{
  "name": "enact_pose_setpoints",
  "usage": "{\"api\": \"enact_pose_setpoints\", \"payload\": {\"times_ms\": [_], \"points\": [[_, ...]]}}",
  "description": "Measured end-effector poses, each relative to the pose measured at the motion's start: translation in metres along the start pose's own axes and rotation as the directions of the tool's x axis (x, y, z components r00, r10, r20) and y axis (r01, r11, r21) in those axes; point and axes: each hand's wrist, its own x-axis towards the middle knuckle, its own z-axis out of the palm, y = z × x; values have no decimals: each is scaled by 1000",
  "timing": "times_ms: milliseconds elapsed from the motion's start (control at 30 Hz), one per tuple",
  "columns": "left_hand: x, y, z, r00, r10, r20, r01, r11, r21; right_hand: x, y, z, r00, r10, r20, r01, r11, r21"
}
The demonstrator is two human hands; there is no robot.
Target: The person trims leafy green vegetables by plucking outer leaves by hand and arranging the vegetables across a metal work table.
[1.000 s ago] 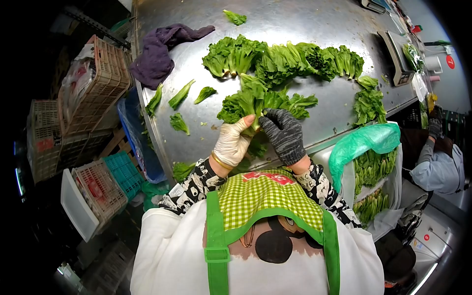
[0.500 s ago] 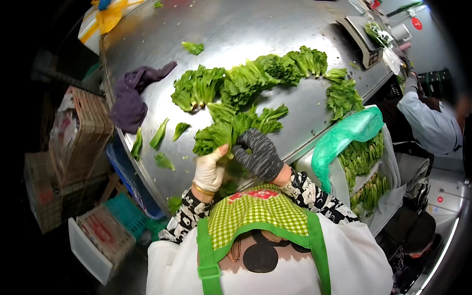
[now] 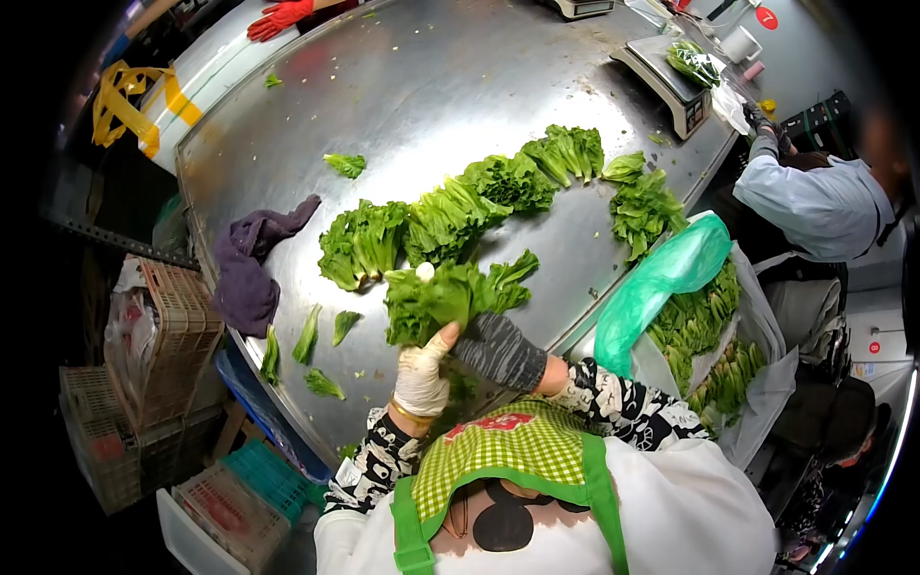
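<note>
My left hand (image 3: 422, 379), in a whitish glove with the thumb tip uncovered, is closed on the near side of a head of leafy green lettuce (image 3: 422, 311). My right hand (image 3: 502, 353), in a dark grey knitted glove, curls its fingers against the base of the same head; its fingertips are partly hidden. More lettuce (image 3: 503, 278) lies just behind that head. Beyond it, a row of lettuce heads (image 3: 441, 222) stretches over the metal table (image 3: 287, 134). Loose leaves (image 3: 306, 333) are scattered to the left.
A purple cloth (image 3: 247, 273) lies at the table's left edge. At right stands a lined container of lettuce (image 3: 698, 321) with a green plastic bag (image 3: 661, 278) over its rim. A scale (image 3: 668, 81) is at the far right, near a co-worker (image 3: 810, 196). Crates (image 3: 172, 335) stand left.
The camera view has shifted, so the table contents sit lower and more of its far side shows. Both hands remain at the lettuce head, whose leaves now spread farther forward.
</note>
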Motion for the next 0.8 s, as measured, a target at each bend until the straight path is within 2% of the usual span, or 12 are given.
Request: {"api": "enact_pose_setpoints", "payload": {"times_ms": [33, 100, 167, 200, 267, 300, 367, 433, 500, 567, 700, 800], "points": [[2, 6, 6, 998, -26, 58, 26, 1000, 9, 2, -3, -11, 999, -27, 38, 29, 997, -71], [11, 22, 24, 980, -78, 182, 73, 997, 33, 11, 17, -24, 944, -314, -103, 260, 897, -357], [25, 19, 39, 950, 236, 206, -249, 968, 40, 28, 8, -59, 960, -107, -260, 97, 994, -50], [30, 20, 37, 945, 208, 253, -216, 976, 2, 35, 21, -78, 919, -183, -349, 182, 983, -35], [35, 20, 24, 939, 139, 315, -126, 990, -62, 45, 38, -128, 832, -49, -553, 199, 956, 214], [33, 18, 20, 950, 113, 290, -96, 993, -71, 51, 40, -156, 774, 172, -609, 158, 880, 449], [31, 10, 3, 967, 59, 249, -41, 996, -74, 66, 44, -208, 628, 194, -754, 117, 934, 337], [25, 2, -6, 979, 29, 201, -11, 996, -94, 80, 90, -268, 450, 79, -890, -191, 982, -10], [20, -5, -13, 982, 10, 187, 10, 995, -103, 85, 97, -300, 344, -83, -935, -560, 781, -275], [22, -7, -20, 980, 23, 200, -13, 999, -48, 92, 169, -349, 369, -348, -862, -644, 572, -507], [5, 2, -14, 991, 103, 82, -118, 973, 199, 90, 204, -365, 639, -34, -769, -736, 264, -623], [-3, 5, -27, 992, 123, 3, -119, 955, 272, 82, 186, -350, 691, 37, -721, -701, 273, -659]]}}
